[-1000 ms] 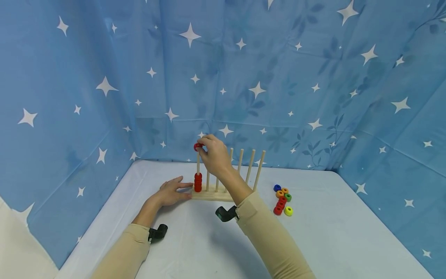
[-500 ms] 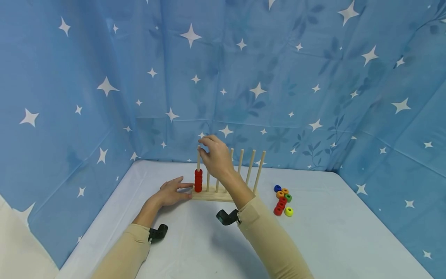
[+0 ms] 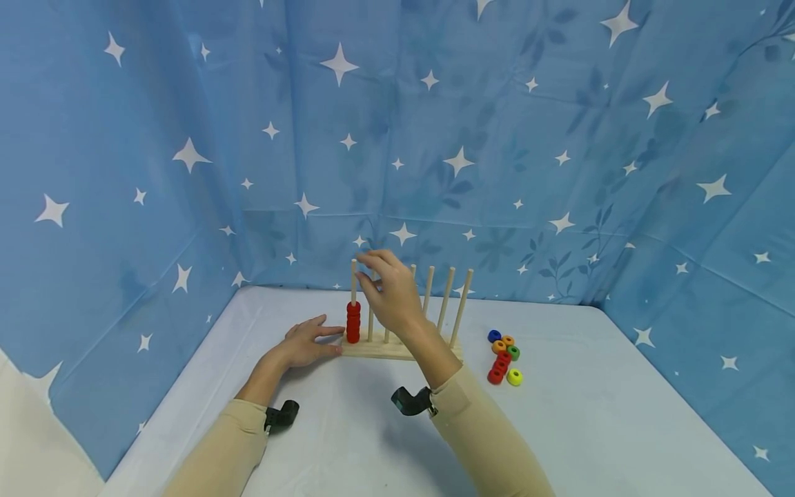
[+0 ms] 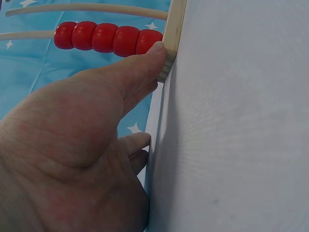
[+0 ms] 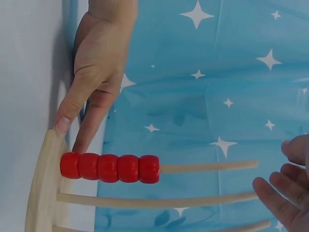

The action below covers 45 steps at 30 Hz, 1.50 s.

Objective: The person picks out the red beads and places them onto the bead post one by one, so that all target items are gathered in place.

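Observation:
A wooden bead rack with several upright pegs stands on the table. Its leftmost peg carries a stack of several red beads. My left hand rests low beside the rack, thumb and index finger straight and touching the left end of the base; its other fingers spread behind, as the left wrist view shows. My right hand is raised beside the top of the leftmost peg, holding nothing, its fingers loosely bent and apart. In the right wrist view, the fingers show at the right edge, away from the red stack.
Loose beads lie on the table to the right of the rack: a blue one, a green one, a yellow one, two orange ones and several red ones. A blue star-patterned curtain surrounds the table.
My right hand let a red bead go at the top of the leftmost peg; it dropped onto the red stack. Then the hand drew slightly right and down. My left hand stayed put.

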Tool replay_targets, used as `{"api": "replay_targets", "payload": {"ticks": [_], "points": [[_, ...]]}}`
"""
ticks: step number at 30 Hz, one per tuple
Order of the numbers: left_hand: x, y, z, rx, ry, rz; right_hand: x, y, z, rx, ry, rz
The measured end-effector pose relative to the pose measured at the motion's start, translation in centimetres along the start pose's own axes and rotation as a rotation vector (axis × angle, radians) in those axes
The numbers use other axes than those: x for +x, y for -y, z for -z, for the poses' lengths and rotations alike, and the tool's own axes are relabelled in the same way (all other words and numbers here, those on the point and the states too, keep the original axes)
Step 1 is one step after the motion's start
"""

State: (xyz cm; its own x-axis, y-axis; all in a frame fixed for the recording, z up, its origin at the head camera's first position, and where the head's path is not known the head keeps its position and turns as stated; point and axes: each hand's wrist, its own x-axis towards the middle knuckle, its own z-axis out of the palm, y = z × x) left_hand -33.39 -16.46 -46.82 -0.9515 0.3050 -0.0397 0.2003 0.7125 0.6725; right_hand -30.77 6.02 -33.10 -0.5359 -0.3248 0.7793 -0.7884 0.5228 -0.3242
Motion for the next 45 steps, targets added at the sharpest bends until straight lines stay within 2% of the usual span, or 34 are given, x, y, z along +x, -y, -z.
{"api": "replay_targets", "payload": {"ticks": [10,25,38,45], "points": [[0.1,0.2,-0.1,-0.003,0.003,0.000,-1.9,-0.3,0.3,0.007,-0.055,0.022],[0.1,0.1,-0.2,0.013,-0.004,0.005,-4.8,-0.5,0.9,0.036,-0.051,-0.011],[0.2,0.0,-0.1,0.047,-0.012,-0.014,-5.0,-1.6,2.6,0.021,-0.054,0.002],[0.1,0.1,-0.1,0.043,-0.019,-0.002,-5.1,-2.2,3.9,0.027,-0.055,-0.049]]}}
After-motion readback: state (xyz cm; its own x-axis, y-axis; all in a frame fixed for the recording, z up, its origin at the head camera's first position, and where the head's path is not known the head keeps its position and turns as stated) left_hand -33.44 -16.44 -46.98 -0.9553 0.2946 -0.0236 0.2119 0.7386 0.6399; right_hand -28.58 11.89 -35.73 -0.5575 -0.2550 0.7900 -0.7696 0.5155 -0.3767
